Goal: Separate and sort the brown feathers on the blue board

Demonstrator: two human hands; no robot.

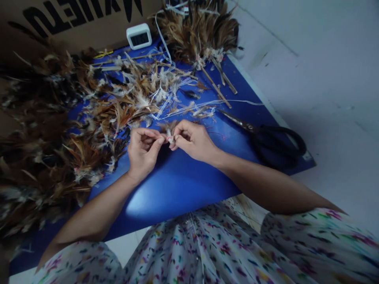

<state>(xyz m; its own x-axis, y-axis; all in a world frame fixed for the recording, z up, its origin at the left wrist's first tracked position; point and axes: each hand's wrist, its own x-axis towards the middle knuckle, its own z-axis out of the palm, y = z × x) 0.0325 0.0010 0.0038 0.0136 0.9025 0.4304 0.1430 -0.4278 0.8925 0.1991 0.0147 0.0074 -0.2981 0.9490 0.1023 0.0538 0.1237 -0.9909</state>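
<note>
My left hand (pixel 145 150) and my right hand (pixel 195 142) meet over the front half of the blue table top (pixel 177 185). Between their fingertips is a small bunch of feathers (pixel 169 129), brown at the far end and whitish at the quill end. Thumb and forefinger of each hand are pinched at the quill end, where a bit of pink or red shows, perhaps thread. Just beyond my hands lies a loose heap of brown and white feathers (pixel 130 102), with thin clear plastic strips (pixel 189 108) among it.
Black-handled scissors (pixel 266 138) lie at the right edge, blades pointing left. Thin sticks (pixel 217 88) and a big brown feather bundle (pixel 198 31) are at the back. A white digital clock (pixel 139 36) stands before a cardboard box (pixel 89 23). Tied feather bunches (pixel 38 169) crowd the left.
</note>
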